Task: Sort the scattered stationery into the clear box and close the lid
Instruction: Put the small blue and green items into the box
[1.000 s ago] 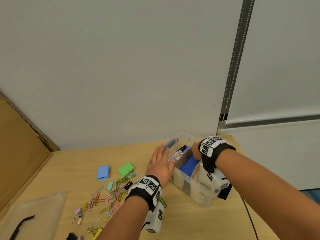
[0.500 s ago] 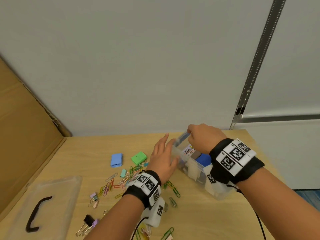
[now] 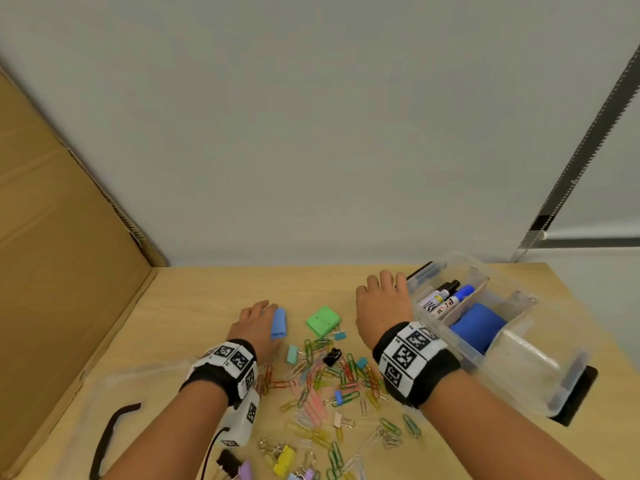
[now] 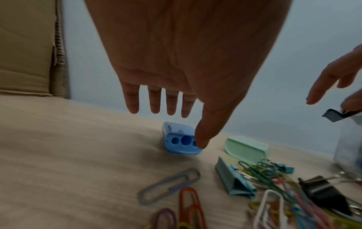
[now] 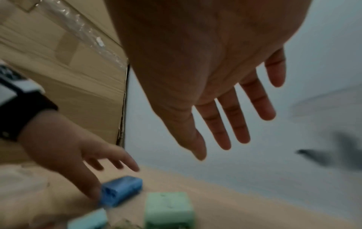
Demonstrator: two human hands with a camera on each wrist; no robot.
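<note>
- Since sorting is unfinished, the clear plastic box (image 3: 512,344) lies right of the small blue plastic sharpener (image 3: 279,323).
- The left hand (image 3: 254,323), fingers spread, is nearer: thumb touching its holed end.
- The right hand (image 3: 382,306), relaxed and empty, hangs between them.

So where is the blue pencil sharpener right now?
The blue pencil sharpener lies on the table in the head view, just left of the green sharpener, with the left hand reaching onto it, thumb at its holed face.
</note>
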